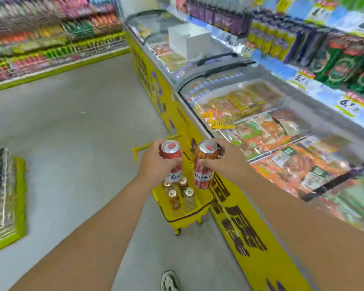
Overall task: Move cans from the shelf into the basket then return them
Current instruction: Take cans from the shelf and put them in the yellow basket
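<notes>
A: anything readable here?
B: barely. The red can [171, 162] in the left hand [156, 162] shows "Bud" in script, rest hidden. Shelf price tags [350, 103] read "6.9" and maybe "5.", too blurry past that.

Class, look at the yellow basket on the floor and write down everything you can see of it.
The yellow basket looks like moulded plastic with perforated walls and a dark line under its rim. It stands upright on small wheels on the grey floor, close beside the yellow freezer. A yellow handle rises at its far end. Four cans stand upright inside. Neither hand touches it.
</notes>
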Demonstrator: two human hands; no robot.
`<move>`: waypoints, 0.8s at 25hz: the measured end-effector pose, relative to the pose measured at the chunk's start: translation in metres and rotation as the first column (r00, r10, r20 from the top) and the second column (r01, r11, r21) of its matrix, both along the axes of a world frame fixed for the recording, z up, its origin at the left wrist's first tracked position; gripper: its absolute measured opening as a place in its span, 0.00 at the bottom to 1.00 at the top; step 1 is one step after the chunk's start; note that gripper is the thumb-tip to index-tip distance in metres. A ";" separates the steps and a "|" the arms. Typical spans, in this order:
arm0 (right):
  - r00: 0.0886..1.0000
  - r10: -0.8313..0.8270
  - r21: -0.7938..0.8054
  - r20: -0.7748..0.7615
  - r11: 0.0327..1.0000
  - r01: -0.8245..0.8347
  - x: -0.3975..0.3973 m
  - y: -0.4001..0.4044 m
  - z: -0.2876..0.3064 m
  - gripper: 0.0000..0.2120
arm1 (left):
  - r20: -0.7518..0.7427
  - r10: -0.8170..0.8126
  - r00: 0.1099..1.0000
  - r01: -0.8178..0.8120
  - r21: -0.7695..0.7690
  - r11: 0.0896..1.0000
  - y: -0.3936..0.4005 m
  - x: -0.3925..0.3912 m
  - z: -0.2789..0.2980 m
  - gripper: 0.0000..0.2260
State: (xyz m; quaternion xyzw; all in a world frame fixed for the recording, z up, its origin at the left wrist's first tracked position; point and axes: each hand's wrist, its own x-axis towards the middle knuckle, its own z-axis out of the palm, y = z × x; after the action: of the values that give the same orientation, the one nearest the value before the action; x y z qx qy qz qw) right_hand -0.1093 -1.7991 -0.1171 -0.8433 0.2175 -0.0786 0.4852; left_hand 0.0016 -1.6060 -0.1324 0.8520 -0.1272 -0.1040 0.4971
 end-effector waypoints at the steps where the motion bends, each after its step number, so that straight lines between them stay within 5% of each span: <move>1: 1.000 0.002 0.019 -0.024 1.000 -0.002 0.014 0.006 -0.014 0.34 | -0.011 0.000 1.000 0.000 -0.002 1.000 0.004 0.014 -0.016 0.27; 5: 0.998 -0.013 0.106 -0.066 0.994 0.020 0.057 0.011 -0.084 0.30 | -0.067 0.000 0.998 -0.001 -0.017 1.000 0.011 0.053 -0.087 0.26; 9: 0.984 0.022 0.077 -0.178 0.997 -0.008 0.083 0.000 -0.162 0.41 | -0.157 0.019 0.987 -0.022 -0.013 1.000 0.007 0.064 -0.167 0.27; 20: 0.944 0.096 -0.027 -0.315 0.994 -0.110 0.115 -0.029 -0.387 0.33 | -0.259 0.116 0.959 -0.089 0.116 0.989 -0.021 0.061 -0.389 0.30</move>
State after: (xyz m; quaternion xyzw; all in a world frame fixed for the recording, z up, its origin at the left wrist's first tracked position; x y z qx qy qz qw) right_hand 0.0053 -1.8277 -0.5038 -0.8657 0.2457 0.0769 0.4293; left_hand 0.0624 -1.6266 -0.5210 0.8605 -0.0097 -0.1974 0.4695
